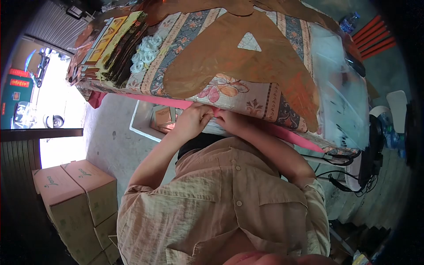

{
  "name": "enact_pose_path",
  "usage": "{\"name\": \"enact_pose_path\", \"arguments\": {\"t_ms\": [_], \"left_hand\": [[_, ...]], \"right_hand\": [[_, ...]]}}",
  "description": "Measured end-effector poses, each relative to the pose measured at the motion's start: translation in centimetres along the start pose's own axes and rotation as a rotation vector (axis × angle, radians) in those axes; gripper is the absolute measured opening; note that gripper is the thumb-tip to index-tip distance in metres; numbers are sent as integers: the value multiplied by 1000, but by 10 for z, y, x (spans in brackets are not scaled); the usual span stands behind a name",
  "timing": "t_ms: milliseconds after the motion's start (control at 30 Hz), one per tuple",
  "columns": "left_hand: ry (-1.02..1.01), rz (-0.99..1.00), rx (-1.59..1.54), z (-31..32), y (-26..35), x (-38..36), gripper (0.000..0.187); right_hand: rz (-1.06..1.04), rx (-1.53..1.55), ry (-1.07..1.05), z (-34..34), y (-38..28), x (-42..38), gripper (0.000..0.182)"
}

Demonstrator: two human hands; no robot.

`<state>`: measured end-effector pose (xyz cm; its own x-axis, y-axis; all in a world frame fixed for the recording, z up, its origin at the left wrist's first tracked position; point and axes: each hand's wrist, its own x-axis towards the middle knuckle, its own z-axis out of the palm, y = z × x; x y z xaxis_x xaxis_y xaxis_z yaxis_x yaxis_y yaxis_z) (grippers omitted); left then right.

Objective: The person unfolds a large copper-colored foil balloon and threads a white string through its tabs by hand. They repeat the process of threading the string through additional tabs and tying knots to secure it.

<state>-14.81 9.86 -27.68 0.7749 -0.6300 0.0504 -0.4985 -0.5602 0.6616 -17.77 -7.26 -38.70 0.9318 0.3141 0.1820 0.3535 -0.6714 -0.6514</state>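
My left hand [193, 120] and my right hand [229, 121] meet at the table's near edge, in front of my waist. Both are closed, with thumbs and fingertips pinched together. A small bit of pink shows between them, but what they hold is hidden by the fingers. Just beyond them runs the pink edging [165, 101] of the patterned tablecloth [247, 98]. Over the cloth lies a large brown sheet [207, 53] with a triangular hole. Beneath the hands, a white bin [142, 120] holds flat printed packets [164, 118].
Stacked yellow printed packets [117, 42] and white coiled bundles [145, 54] lie at the table's left. Clear plastic bags [338, 88] cover its right end. Cardboard boxes [73, 190] stand on the floor at left. Cables [349, 176] hang at right, near plastic bottles [391, 130].
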Motion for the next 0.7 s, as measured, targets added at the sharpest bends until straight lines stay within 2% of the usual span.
{"name": "enact_pose_path", "arguments": {"t_ms": [67, 167, 233, 300, 333, 367, 433, 467, 500, 567, 600, 633, 667, 700], "left_hand": [[18, -6, 1, -3, -1, -3, 16], [38, -34, 74, -17, -5, -12, 16], [39, -64, 144, -30, -8, -18, 16], [-40, -355, -223, -46, -9, -25, 15], [-138, -466, -298, -56, -9, -26, 17], [-135, -471, -300, -65, 1, -25, 17], [-171, -375, -594, -84, 29, -19, 23], [-171, -372, -597, -85, 43, -13, 23], [-27, -101, -651, -80, 59, -3, 30], [124, 179, -694, -76, 80, 13, 38], [44, 299, -524, -77, 86, 22, 38], [-34, 418, -348, -79, 92, 33, 39], [-28, 433, -347, -81, 104, 43, 39], [-116, 356, -687, -84, 118, 53, 32]], "right_hand": [[55, 257, -50, 14, 7, 4, 10], [47, 159, 12, -6, -12, 7, 9], [35, 221, -34, -27, -32, 3, 9], [34, 367, -120, -56, -59, 0, 8], [43, 450, -165, -75, -75, 0, 9], [116, 490, -183, -97, -92, 2, 9], [246, 616, -237, -146, -124, 11, 10], [304, 702, -274, -167, -136, 16, 10], [180, 729, -193, -179, -142, 21, 8], [-105, 655, -20, -201, -152, 34, 6], [-264, 552, 72, -213, -158, 40, 5], [-259, 575, 130, -224, -165, 44, 6], [-253, 595, 191, -236, -170, 46, 8], [-371, 479, 291, -253, -172, 49, 9]]}}
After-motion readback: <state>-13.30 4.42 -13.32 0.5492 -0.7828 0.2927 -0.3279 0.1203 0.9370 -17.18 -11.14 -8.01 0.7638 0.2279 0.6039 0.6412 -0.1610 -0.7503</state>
